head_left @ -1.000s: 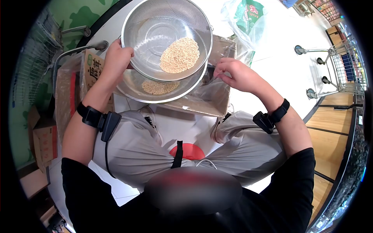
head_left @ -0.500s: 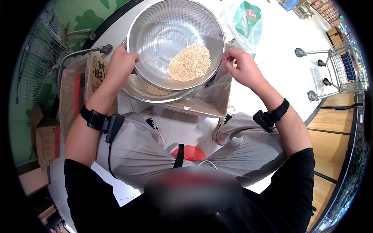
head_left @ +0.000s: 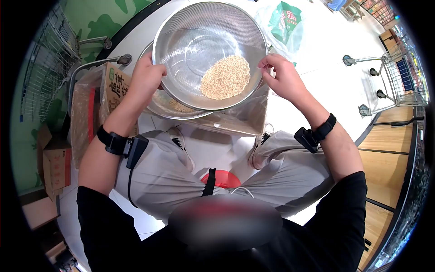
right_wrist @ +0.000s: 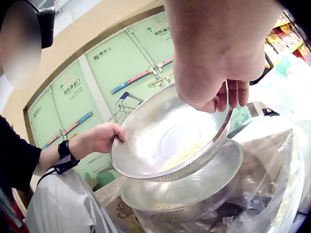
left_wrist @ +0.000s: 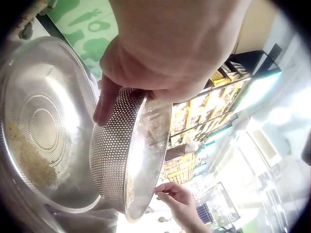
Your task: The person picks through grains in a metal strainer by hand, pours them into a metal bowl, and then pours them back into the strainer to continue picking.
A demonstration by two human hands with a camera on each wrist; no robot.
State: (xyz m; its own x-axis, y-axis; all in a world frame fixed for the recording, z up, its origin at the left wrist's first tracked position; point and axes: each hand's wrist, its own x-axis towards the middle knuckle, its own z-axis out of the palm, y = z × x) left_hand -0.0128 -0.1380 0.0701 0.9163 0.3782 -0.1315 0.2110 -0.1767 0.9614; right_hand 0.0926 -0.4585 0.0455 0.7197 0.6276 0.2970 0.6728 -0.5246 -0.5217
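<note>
Sieve (head_left: 188, 47) of pale grain (head_left: 225, 78), held tilted by the rim above a plastic-lined box

Looks light and stiff, made of thin metal mesh on a firm round rim; probably a little slippery where smooth, and heavier on the side with the grain. Best to take hold at opposite points of the rim, leaving the mesh unpressed. Calls for a level, steady carry, with loose grain apt to slide at any tilt.

Grips the rim with the left hand (head_left: 148, 76), thumb over the inside and fingers behind the mesh. Pinches the opposite edge with the right hand (head_left: 284, 77), fingertips curled at the rim.

Contains one heap of grain, gathered off-centre toward the right hand. Just below, partly hidden, see a second sieve (right_wrist: 209, 177) with a smaller patch of grain (right_wrist: 167, 206), over the open cardboard box (head_left: 242, 128). Within the box, notice clear plastic (right_wrist: 279, 145); impossible to tell what lies deeper.
</note>
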